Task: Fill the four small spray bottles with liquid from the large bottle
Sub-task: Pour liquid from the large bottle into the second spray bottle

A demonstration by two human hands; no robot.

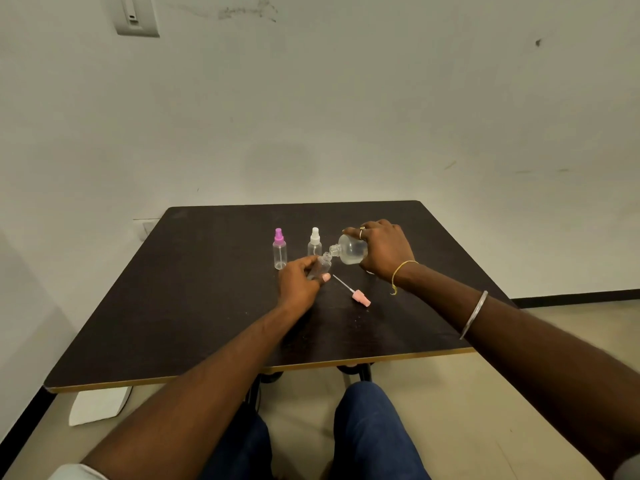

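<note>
Step in hand: pouring from the large bottle (351, 251) into one uncapped small bottle (321, 266), centre of frame.
Right hand (384, 251): fingers curl over the body of the large bottle and grip it. The bottle is tipped on its side, neck pointing left and slightly down.
Left hand (299, 284): fingers and thumb wrap round the small bottle and hold it tilted, mouth up and to the right, at the large bottle's neck. Whether the two mouths touch or sit just apart, I cannot tell.
Flow: no stream can be made out; the liquid is clear and the gap too small.
Pink spray cap (361, 298): lies on the table (194, 299) with its thin tube, just lower right of the left hand. Judged to belong to the bottle being filled.
Purple-capped bottle (279, 250): upright, cap on, left of the hands.
White-capped bottle (314, 241): upright, cap on, just behind the small bottle, lower part hidden.
Fill levels: both capped bottles look clear; levels not readable.
Count: three small bottles in view; a fourth is not seen.
Progress (judgement): mid-task. One bottle is under fill; the two capped ones are either done or waiting, undetermined.
Left to do: finish this pour, refit the pink spray cap, fill any bottle not yet filled, including the unseen fourth.
</note>
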